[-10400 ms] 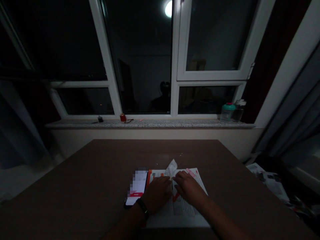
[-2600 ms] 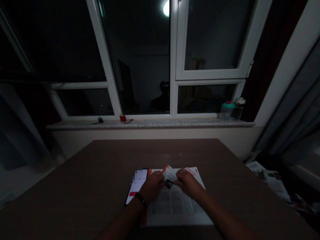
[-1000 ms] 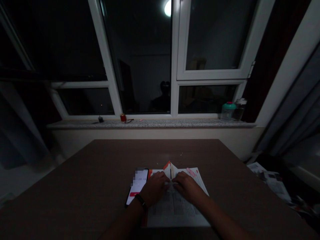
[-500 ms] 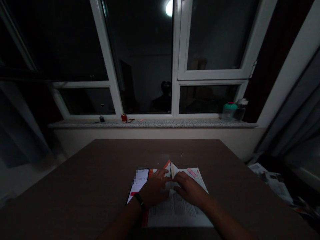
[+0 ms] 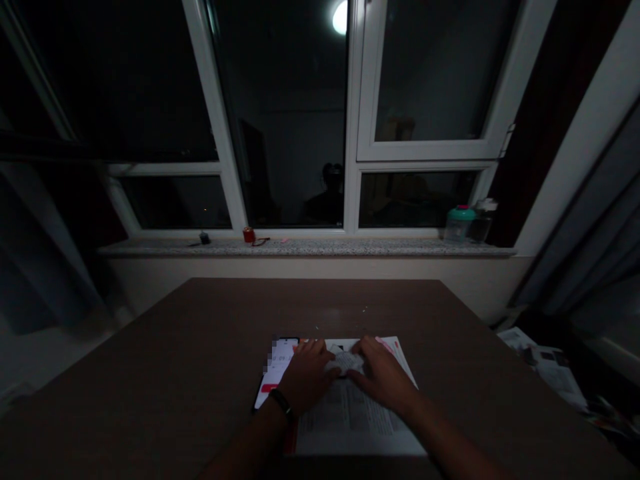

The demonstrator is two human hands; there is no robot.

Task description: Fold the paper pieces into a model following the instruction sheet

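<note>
Table [image 5: 150, 373] is bearing the whole setup, prob. for firm support. Sheet [image 5: 360, 433] is lying flat on it, print up, apparently serving as work pad. L hand [image 5: 307, 377] is pinching paper's L side, thumb at near edge; R hand [image 5: 383, 373] is pinching the R side likewise, fingers bending in. Opposed grips are prob. steadying the piece & controlling its creases. Phone [image 5: 275, 373] is lying lit beside sheet's L edge, prob. for easy viewing. Paper [image 5: 347, 361] is sitting betw. both hands, over sheet's far half, looking small, whitish, creased, w/ fine grey print; exact fold is not showing clearly.
</note>
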